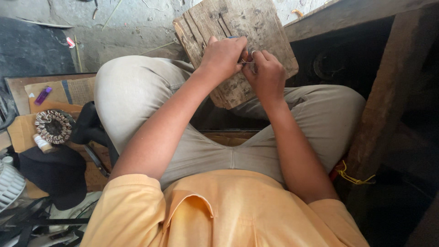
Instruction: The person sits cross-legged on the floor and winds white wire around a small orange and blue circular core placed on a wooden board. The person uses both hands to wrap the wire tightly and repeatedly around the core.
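Observation:
My left hand (222,56) and my right hand (266,73) meet over a worn wooden board (265,27) that rests on my knees. Both hands have their fingers closed around a small thin metal piece (247,60) held between them. The piece is mostly hidden by the fingers, so its shape is unclear. A bit of blue shows just above my left hand. I sit cross-legged in beige trousers and an orange shirt.
On the floor to the left lie a round wound coil ring (54,126), a purple lighter (43,95), a small spool (41,142), cardboard and dark cloth. A white ribbed fan part (9,183) is at the far left. A heavy wooden frame (379,110) stands to the right.

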